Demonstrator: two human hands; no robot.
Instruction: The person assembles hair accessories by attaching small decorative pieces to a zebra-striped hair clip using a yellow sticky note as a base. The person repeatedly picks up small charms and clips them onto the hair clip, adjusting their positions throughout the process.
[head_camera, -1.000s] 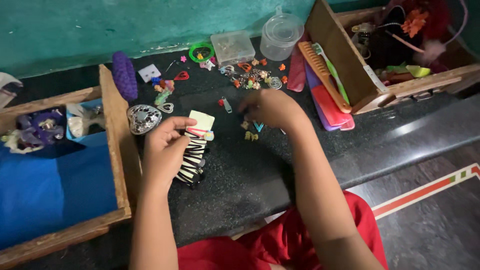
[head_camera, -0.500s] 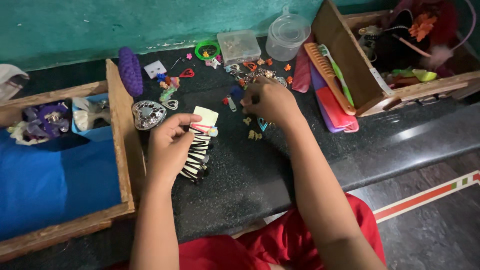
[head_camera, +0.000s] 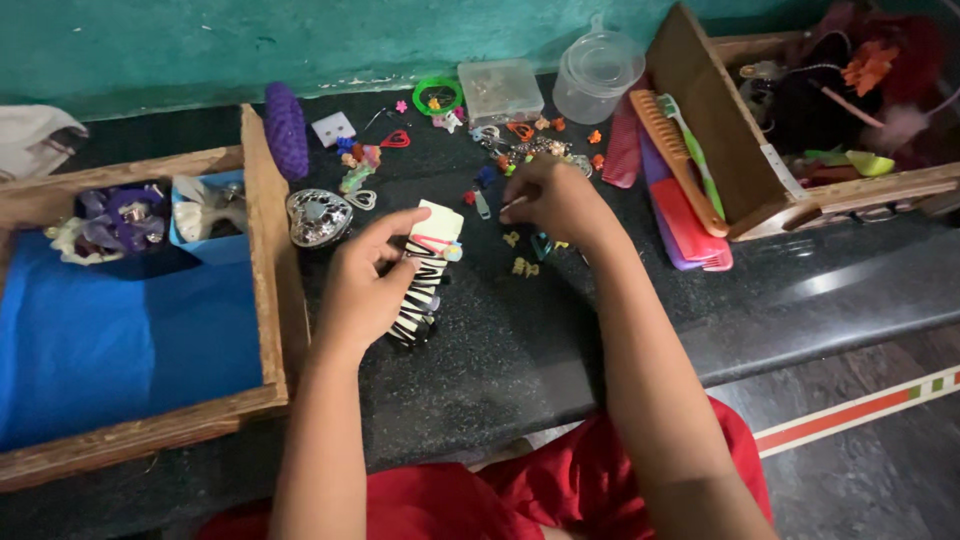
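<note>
Black stone counter (head_camera: 520, 350), left hand (head_camera: 365, 290) gripping clip-lined pale card (head_camera: 428, 265)

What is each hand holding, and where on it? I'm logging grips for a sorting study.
The left hand holds a card of hair clips by its left edge, near the top. The right hand is over small clips; whether it grips one cannot be told.

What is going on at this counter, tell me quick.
A person sits at a dark counter. Their left hand holds a card lined with dark hair clips, resting on the counter. Their right hand reaches into a scatter of small colourful clips and seems to pinch one. A wooden drawer with blue lining lies to the left, and combs lean against another to the right.
</note>
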